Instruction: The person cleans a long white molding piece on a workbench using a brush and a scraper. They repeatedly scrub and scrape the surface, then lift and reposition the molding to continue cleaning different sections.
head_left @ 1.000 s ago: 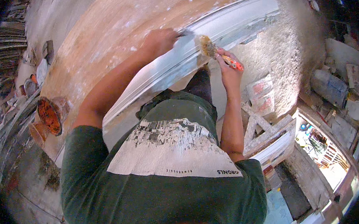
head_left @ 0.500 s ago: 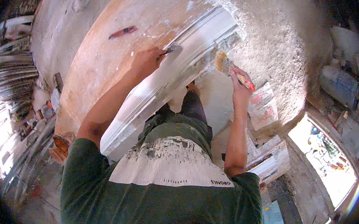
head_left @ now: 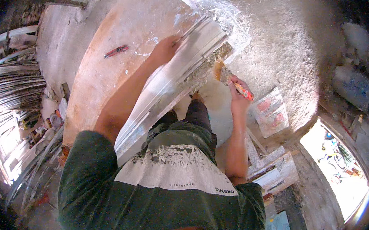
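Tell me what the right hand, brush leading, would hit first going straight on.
The right hand would likely bring its brush against the pale ridged board first, at its rough edge, though depth is unclear.

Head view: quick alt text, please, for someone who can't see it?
A right hand holds a paintbrush close to the right edge of a long pale strip; the left hand, blurred, is at its left edge. A red tool lies further left.
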`<action>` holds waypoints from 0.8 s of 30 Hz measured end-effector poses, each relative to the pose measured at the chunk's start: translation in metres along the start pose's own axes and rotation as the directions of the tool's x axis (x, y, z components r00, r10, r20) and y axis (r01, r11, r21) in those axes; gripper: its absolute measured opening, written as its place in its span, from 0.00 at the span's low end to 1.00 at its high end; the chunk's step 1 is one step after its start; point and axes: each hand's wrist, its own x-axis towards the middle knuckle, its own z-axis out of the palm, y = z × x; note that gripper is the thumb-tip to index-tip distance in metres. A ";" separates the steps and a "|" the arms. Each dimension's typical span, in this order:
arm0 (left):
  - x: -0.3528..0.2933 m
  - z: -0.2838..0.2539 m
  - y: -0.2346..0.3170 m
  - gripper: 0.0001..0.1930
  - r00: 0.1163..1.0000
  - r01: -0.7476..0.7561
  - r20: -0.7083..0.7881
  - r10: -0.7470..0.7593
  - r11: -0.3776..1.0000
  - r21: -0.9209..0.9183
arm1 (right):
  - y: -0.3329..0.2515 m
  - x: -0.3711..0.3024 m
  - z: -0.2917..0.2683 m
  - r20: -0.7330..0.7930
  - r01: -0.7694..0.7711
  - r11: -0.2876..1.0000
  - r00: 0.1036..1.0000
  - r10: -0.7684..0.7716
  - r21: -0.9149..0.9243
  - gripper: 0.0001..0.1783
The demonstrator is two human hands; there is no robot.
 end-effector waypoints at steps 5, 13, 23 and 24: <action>-0.123 -0.032 0.017 0.20 0.725 0.676 0.204 -0.658 0.622 -0.394 | 0.015 0.016 -0.009 -0.060 -0.138 0.988 0.988 0.142 0.066 0.08; 0.104 0.034 0.053 0.20 0.875 0.480 0.182 -0.448 0.756 -0.445 | -0.018 0.032 0.013 0.066 0.028 1.000 0.997 -0.028 0.010 0.09; -0.048 -0.071 0.031 0.12 0.774 0.464 0.012 -0.633 0.554 -0.692 | -0.022 0.027 0.160 0.530 0.254 0.960 0.801 -0.278 0.119 0.11; -0.072 -0.074 0.031 0.12 0.760 0.492 0.053 -0.648 0.520 -0.698 | -0.030 0.048 0.165 0.471 0.259 0.964 0.844 -0.257 0.062 0.14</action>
